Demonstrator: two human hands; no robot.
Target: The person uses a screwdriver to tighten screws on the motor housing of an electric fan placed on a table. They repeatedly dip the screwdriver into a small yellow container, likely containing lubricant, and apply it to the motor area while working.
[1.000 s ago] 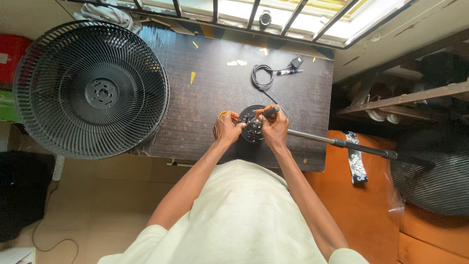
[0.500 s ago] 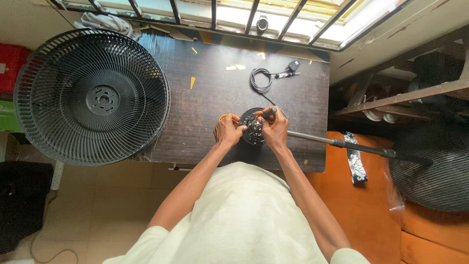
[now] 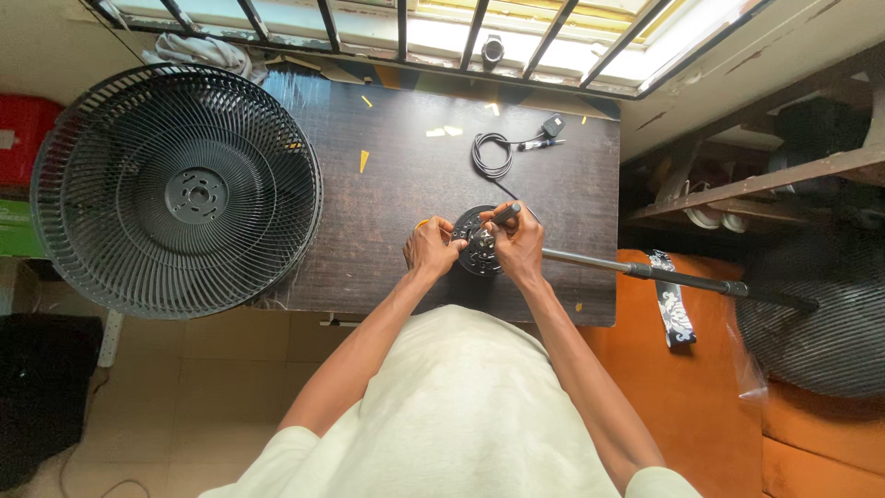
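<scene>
Nearest to me is my pale shirt, and from it both forearms reach up to the near edge of the dark worktop. My left hand curls against the left rim of a round black fan motor housing, fingers bent around its side. My right hand grips the housing's right side and pinches a dark tool handle that points up and away over the top of it; the tip is hidden between my fingers. The housing sits near the front edge of the worktop, right of centre, with a grey pole running from it to the right, out over an orange surface. To the left, a big black fan grille lies flat, overhanging the worktop's left edge. Farther back, a coiled black cable with a plug rests on the worktop, with small yellow scraps scattered about. Beyond that runs a barred window.
</scene>
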